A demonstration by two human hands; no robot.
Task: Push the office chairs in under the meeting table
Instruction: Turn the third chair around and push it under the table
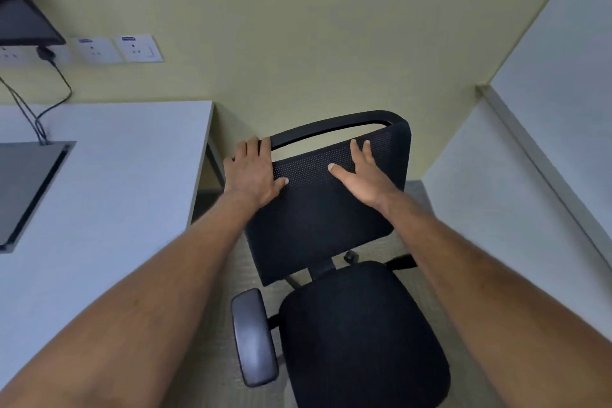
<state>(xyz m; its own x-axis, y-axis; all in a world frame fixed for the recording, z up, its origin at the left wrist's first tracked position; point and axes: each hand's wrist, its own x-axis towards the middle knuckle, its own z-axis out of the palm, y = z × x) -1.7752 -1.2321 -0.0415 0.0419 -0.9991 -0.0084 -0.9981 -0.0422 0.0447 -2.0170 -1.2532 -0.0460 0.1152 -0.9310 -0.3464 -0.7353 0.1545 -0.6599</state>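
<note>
Fingers (251,151) on mesh chair (331,215); socket labels (127,39) unreadable.

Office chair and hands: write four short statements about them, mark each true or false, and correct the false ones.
1. The left hand and the right hand are both on the backrest. True.
2. The seat is tucked under the table. False: it stands out in the open, beside the table.
3. The right hand lies flat on the mesh, fingers spread. True.
4. The armrest is white. False: it is dark grey.
</note>
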